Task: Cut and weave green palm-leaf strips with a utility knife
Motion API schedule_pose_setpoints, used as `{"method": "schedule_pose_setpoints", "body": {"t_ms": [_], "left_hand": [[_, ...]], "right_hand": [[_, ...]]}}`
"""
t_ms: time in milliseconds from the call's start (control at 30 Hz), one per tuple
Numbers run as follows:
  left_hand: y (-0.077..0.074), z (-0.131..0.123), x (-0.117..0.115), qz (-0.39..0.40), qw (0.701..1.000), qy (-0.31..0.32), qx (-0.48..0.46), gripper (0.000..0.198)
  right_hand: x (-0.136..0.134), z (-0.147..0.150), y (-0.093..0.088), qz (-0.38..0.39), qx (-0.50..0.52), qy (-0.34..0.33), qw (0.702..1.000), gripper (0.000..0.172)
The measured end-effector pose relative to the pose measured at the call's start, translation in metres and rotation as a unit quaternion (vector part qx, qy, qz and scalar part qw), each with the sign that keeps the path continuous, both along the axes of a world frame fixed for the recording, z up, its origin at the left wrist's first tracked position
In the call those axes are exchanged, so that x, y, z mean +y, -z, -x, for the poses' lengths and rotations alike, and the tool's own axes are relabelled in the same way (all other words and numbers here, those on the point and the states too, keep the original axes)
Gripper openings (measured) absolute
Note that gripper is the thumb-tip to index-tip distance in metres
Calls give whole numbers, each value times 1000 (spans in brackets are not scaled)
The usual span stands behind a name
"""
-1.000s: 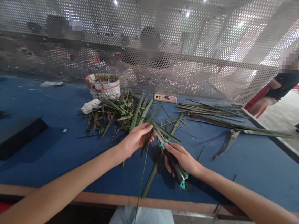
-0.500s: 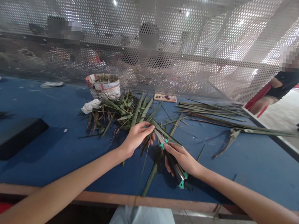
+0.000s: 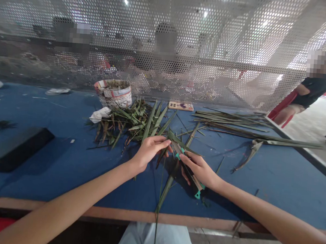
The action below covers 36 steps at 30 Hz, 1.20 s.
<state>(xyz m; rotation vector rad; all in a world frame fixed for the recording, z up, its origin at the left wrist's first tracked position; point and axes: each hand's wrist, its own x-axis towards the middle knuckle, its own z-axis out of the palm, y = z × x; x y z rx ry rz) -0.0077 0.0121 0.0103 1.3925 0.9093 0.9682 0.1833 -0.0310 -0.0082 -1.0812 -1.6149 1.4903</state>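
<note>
My left hand (image 3: 150, 153) is shut on green palm leaves, pinching them between thumb and fingers. My right hand (image 3: 198, 170) grips a pair of black scissors with teal trim (image 3: 190, 176), whose blades point up towards the left hand and are partly hidden by the fingers. A long, thin leaf strip (image 3: 163, 193) hangs from the hands past the table's front edge. Behind the hands lies a heap of cut palm leaves (image 3: 125, 126).
A paper-covered bin (image 3: 114, 95) and crumpled white paper (image 3: 100, 114) stand by the heap. A phone (image 3: 181, 106) lies on the blue tabletop (image 3: 47, 188). Long fronds (image 3: 230, 123) lie to the right, and a black case (image 3: 19, 150) to the left. A person (image 3: 315, 87) stands beyond a perforated metal screen (image 3: 215, 36).
My hands have drawn slightly closer together. The scissors have tilted a little in my right hand, and the leaf strip below them has shifted.
</note>
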Motion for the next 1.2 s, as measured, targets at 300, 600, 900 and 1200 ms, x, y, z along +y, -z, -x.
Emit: {"method": "schedule_pose_setpoints", "body": {"t_ms": [300, 600, 900, 1200], "left_hand": [[-2, -2, -3, -3, 1000, 10, 11, 31], [-1, -6, -8, 35, 999, 6, -19, 29], [-4, -6, -10, 28, 999, 11, -14, 34], [-5, -3, -6, 22, 999, 32, 13, 28]], "right_hand": [[3, -4, -1, -4, -41, -11, 999, 36], [3, -8, -5, -66, -134, -20, 989, 40], [7, -16, -1, -152, -177, -15, 972, 39], [15, -24, 3, -177, -192, -46, 964, 41]]}}
